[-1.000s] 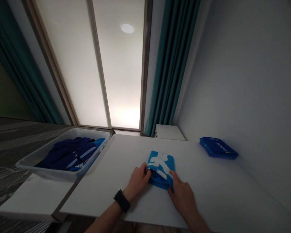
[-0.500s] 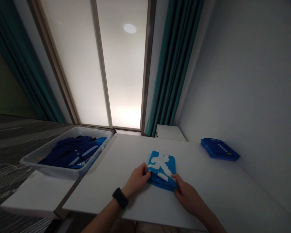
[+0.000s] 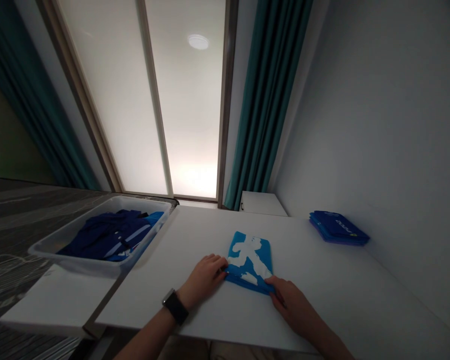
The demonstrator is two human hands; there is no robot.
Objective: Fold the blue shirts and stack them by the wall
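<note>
A folded light-blue garment (image 3: 250,260) with a white figure printed on it lies on the white table (image 3: 195,235). My left hand (image 3: 204,276), with a dark watch on its wrist, pinches the garment's near left corner. My right hand (image 3: 290,305) grips the near right corner, fingers closed on the edge. Both hands press that near edge down against the tabletop.
A translucent plastic bin (image 3: 52,247) with dark-blue and light-blue clothes stands at the left on a lower white surface. A stack of folded dark-blue garments (image 3: 338,227) lies at the far right by the wall. Teal curtains and a frosted window are behind.
The garment's near edge, held slightly raised before, now lies flatter on the table. Both hands have drawn a little towards me and lower.
</note>
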